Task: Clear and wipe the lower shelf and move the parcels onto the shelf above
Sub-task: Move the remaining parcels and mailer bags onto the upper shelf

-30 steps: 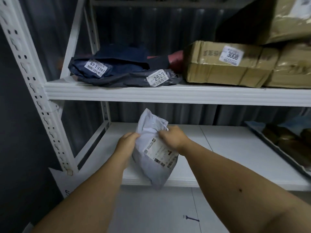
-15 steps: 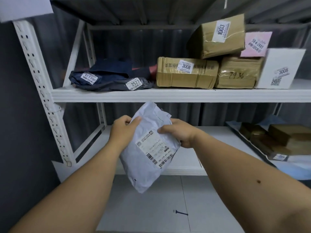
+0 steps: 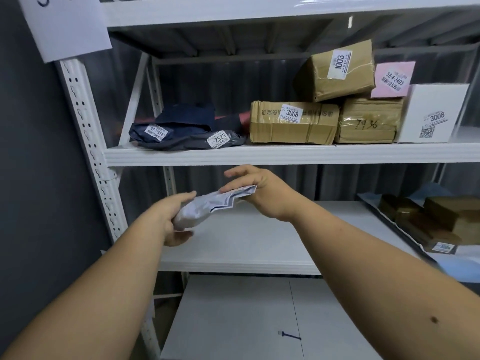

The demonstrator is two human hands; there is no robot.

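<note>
Both hands carry a pale grey mailer bag in mid-frame, in the air in front of the gap between the two shelves. The left hand has a closed grip on the bag's lower-left end, fingers over the top and thumb curled under it. The right hand pinches the upper-right end, where the bag's edge shows just under the fingers; its index finger is stretched out free above.

The bag lies nearly flat, its long axis running from lower left to upper right, tilted up toward the right hand. The upper shelf crosses the frame just above the right hand, so that hand is the nearer one to it. Open room on that shelf looks scarce: dark poly bags fill the left part, and taped cardboard boxes the middle and right. My guess is the bag goes up edge-first, on top of the dark bags.

The lower shelf behind the hands shows bare white board at centre, with brown boxes at the right edge of the frame.
</note>
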